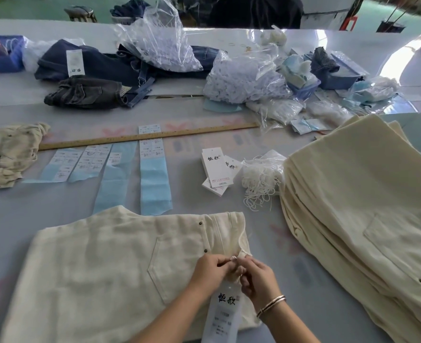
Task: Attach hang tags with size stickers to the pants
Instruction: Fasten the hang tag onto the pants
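Observation:
Cream pants (100,263) lie flat on the table in front of me, waistband to the right. My left hand (210,269) and my right hand (258,280) meet at the waistband's near corner, both pinching the tag's string at a belt loop; the string itself is mostly hidden by my fingers. A white hang tag (223,315) with black characters and a size sticker hangs below my hands. A small stack of loose hang tags (216,170) lies further back, beside a bundle of white strings (261,181). Sheets of size stickers (152,154) on blue backing lie to the left.
A tall pile of cream pants (367,206) fills the right side. A wooden ruler (145,137) crosses the table's middle. Dark jeans (93,78), plastic bags of parts (241,78) and a crumpled cream garment (14,152) lie beyond and to the left.

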A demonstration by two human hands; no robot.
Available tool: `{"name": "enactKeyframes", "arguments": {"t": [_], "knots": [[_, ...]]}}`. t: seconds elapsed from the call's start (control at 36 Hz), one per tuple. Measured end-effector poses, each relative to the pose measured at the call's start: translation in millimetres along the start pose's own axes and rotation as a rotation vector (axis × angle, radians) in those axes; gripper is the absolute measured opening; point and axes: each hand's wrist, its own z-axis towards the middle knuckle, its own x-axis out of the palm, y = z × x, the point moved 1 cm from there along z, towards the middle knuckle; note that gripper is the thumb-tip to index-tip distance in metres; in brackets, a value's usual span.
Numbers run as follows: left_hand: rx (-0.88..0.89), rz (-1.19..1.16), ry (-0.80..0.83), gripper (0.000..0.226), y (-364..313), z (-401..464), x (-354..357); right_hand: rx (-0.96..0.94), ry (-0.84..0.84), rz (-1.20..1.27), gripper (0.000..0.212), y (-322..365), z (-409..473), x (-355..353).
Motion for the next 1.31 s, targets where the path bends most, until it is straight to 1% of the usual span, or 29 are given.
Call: {"name": "enactKeyframes", "arguments": {"t": [0.08,0.17,0.28,0.47,0.53,0.69,0.72,0.78,0.83,0.86,0.89,0.94,1.0,1.03,1.08,1.11,1.17,1.22,1.31], "knots": [[0.022,-0.068,-0.07,0.023,-2,-3,1,-0.06,-0.023,-0.09,0.026,0,1,2],[0.013,-0.136,-0.14,0.027,-3,-5,1,-0.086,-0.033,-0.091,0.03,-1,0,5],[-0.039,-0.179,-0.176,0.024,-4,-6,4,-0.143,-0.037,-0.135,0.031,-1,-4,9],[-0.114,-0.22,-0.197,0.04,-6,-9,6,-0.252,-0.04,-0.171,0.031,-5,-12,11],[-0.13,-0.214,-0.237,0.04,-6,-10,7,-0.261,-0.033,-0.195,0.031,-7,-14,12],[-0.16,-0.187,-0.326,0.027,-7,-9,3,-0.279,0.008,-0.278,0.026,-6,-18,9],[-0.157,-0.185,-0.349,0.027,-7,-9,2,-0.311,-0.025,-0.308,0.028,-5,-18,5],[-0.141,-0.202,-0.391,0.026,-8,-10,-1,-0.411,-0.148,-0.384,0.031,-2,-17,-3],[-0.124,-0.25,-0.401,0.025,-9,-10,-3,-0.54,-0.265,-0.502,0.021,1,-18,-7],[-0.111,-0.266,-0.388,0.024,-9,-11,-4,-0.601,-0.296,-0.572,0.017,2,-19,-6],[-0.095,-0.274,-0.369,0.022,-10,-12,-5,-0.655,-0.32,-0.639,0.02,4,-19,-5],[-0.076,-0.294,-0.328,0.018,-12,-13,-5,-0.79,-0.32,-0.757,0.026,9,-19,-1],[-0.075,-0.322,-0.304,0.018,-13,-14,-5,-0.909,-0.239,-0.909,0.02,16,-19,4],[-0.076,-0.326,-0.3,0.018,-13,-15,-5,-0.931,-0.193,-1.0,0.016,18,-18,7],[-0.082,-0.32,-0.291,0.02,-12,-16,-5,-0.901,-0.127,-1.171,0.016,20,-15,11],[-0.09,-0.321,-0.281,0.022,-12,-17,-6,-0.862,-0.101,-1.206,0.016,20,-14,13],[-0.11,-0.338,-0.26,0.023,-12,-18,-6,-0.772,-0.048,-1.177,0.011,21,-14,15],[-0.134,-0.379,-0.248,0.026,-12,-19,-8,-0.677,-0.014,-1.098,0.007,20,-14,16],[-0.165,-0.426,-0.25,0.033,-12,-21,-9,-0.586,-0.002,-0.984,0.008,18,-12,17]]}}
